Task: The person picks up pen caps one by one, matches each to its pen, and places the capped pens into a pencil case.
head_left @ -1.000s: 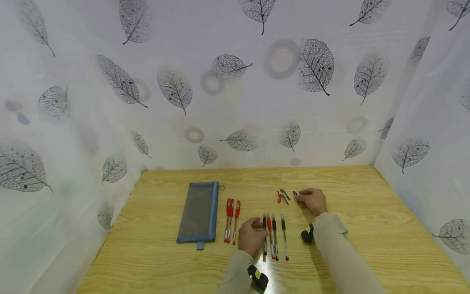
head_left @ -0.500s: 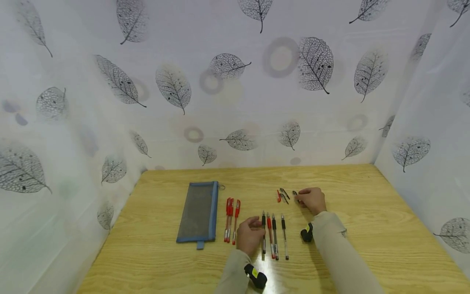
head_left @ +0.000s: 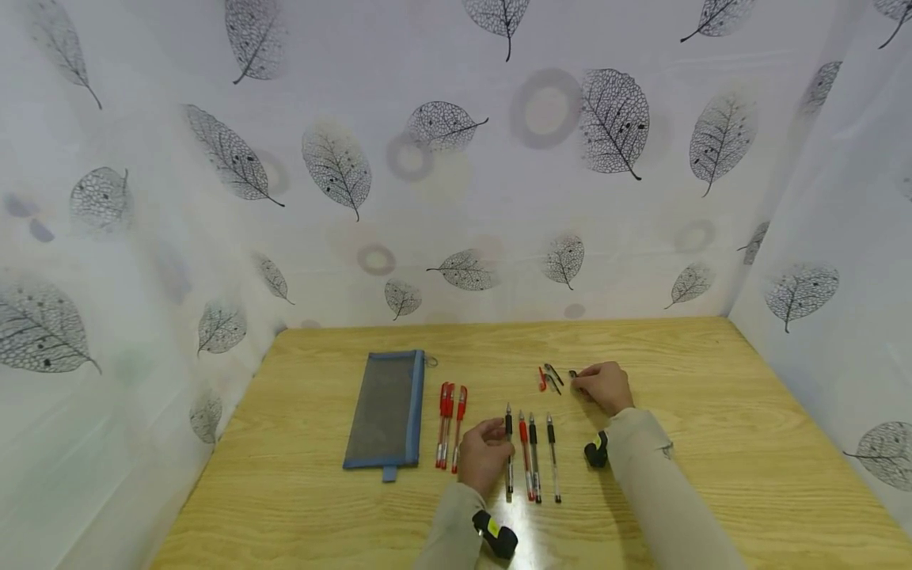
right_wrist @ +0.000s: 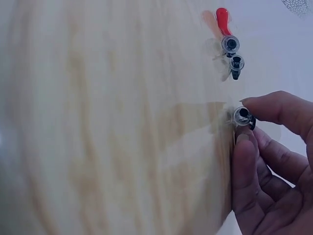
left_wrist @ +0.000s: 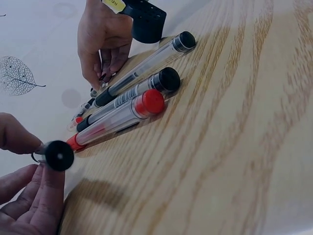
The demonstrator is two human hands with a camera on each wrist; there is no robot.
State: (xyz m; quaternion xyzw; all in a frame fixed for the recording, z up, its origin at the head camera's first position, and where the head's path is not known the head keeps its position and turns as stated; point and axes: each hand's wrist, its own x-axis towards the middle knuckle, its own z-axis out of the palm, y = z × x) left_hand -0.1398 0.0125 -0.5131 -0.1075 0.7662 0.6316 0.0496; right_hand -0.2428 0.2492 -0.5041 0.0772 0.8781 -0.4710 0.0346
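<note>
My left hand (head_left: 486,455) pinches a black gel pen (head_left: 509,447) without its cap; the left wrist view shows the pen's black end (left_wrist: 59,155) between thumb and fingers. To its right lie an uncapped red pen (head_left: 527,455) and two uncapped black pens, the farther one (head_left: 552,457) a little apart. My right hand (head_left: 604,388) pinches a clear pen cap with a black clip (right_wrist: 242,116) close to the table. Left of that hand lie a red-clipped cap (head_left: 542,380) and two black-clipped caps.
Three capped red pens (head_left: 450,427) lie left of my left hand. Beyond them is a grey mesh zip pouch (head_left: 385,412) with blue edging. The wooden table (head_left: 285,507) ends at a leaf-patterned curtain (head_left: 492,182) behind and at both sides.
My left hand has shifted slightly left with the black pen, widening the gap to the red pen. The right hand stays nearly still with the cap.
</note>
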